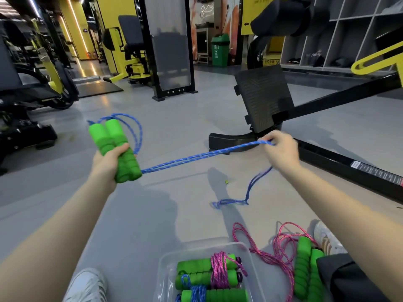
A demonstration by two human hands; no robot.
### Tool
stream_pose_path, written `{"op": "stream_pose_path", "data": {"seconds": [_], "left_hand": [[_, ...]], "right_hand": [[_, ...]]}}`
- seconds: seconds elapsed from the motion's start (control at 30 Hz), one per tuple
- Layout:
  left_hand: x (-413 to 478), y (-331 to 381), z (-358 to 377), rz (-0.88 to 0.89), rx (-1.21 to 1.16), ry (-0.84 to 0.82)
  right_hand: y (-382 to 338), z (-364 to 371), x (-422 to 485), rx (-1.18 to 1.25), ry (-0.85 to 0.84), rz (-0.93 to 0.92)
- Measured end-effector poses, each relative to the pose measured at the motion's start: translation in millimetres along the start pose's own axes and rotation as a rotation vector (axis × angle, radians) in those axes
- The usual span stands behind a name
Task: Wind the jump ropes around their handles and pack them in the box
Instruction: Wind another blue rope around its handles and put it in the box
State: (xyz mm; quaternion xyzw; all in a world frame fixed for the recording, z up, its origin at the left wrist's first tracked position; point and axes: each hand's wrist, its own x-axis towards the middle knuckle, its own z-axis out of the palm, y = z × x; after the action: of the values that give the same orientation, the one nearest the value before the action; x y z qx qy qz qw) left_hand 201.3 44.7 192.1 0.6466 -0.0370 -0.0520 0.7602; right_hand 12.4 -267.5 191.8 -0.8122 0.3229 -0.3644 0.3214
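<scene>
Currently the two green foam handles [113, 147] of the blue jump rope [196, 156] are being gripped together by the left hand [106, 160]. Its fingers are being kept curled firmly round the lower half of both handles, and the thumb is being pressed on the side that faces the camera. Beyond these fingers the upper ends of the handles are standing free, and a loop of the blue rope is arching from them and coming down again behind the fingers. Just under the left fingers, at the bottom end of the handles, a doubled strand is being pulled straight and tight across to the right hand [282, 149]. There it is being pinched between the thumb and the fingertips, which are bent closed on it. Below the right fingers the rest of the rope is hanging loosely down to the grey floor [163, 131], where its end is lying in a small bend.

Well below both sets of fingers, and between the two forearms, a clear plastic box [165, 264] is being kept on the floor. Two packed sets are lying inside it: green handles wound with pink rope [218, 270], and nearer to the person green handles with blue rope [197, 294], partly cut by the picture edge. Just beside the box, under the right forearm, a loose pink rope [268, 256] is lying unwound with its own green handles [305, 271]. A black footplate [261, 97] is standing beyond the right fingers.
</scene>
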Motion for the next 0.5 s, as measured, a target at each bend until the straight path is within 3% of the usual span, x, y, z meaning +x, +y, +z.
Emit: {"op": "stream_pose_path", "data": {"seconds": [0.1, 0.17, 0.27, 0.4, 0.5], "left_hand": [[8.7, -3.8, -31.0, 0.122, 0.128, 0.229], [8.0, -5.2, -48.5, 0.166, 0.146, 0.365], [10.8, -9.3, -68.4, 0.131, 0.055, 0.474], [10.7, -10.6, -57.8, 0.02, -0.002, 0.274], [0.5, -11.4, -30.3, -0.047, 0.024, 0.025]], "right_hand": [[11.0, -16.4, 10.2, 0.055, 0.201, 0.129], [23.7, -18.0, 12.0, -0.012, 0.151, 0.176], [22.3, -20.2, 13.9, 0.157, 0.049, 0.232], [-9.5, -17.8, 10.4, 0.241, 0.118, 0.096], [-22.7, -1.3, -2.2, 0.288, 0.037, 0.076]]}}
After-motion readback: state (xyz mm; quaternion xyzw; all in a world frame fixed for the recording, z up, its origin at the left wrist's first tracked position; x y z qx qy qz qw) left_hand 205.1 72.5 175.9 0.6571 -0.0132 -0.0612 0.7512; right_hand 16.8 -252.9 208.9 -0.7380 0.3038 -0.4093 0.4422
